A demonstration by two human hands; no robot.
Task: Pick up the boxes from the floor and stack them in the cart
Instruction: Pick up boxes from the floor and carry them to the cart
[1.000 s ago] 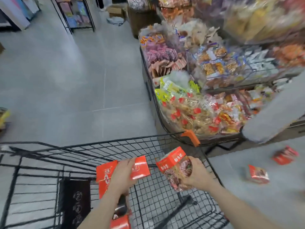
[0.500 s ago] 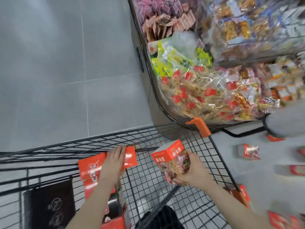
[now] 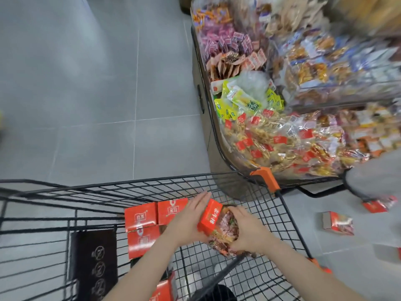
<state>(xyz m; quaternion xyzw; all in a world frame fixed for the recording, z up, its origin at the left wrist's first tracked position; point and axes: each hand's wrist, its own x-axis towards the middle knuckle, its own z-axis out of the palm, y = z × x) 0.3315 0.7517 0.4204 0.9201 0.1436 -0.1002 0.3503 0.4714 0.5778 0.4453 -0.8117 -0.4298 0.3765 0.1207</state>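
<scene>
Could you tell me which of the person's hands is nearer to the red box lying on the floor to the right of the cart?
Right. The right hand grips a box inside the cart's right side, nearer the floor box; the left hand lies farther left.

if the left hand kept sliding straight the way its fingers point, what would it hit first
Probably the cart's far wire wall. The left hand lies flat against the red box, fingers pointing up-right toward that mesh, with nothing visible between; depth is hard to judge.

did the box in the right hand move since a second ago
Yes. The box in the right hand has gone left and down into the cart, from apart to close beside the stacked boxes, with the left hand now against it.
</scene>
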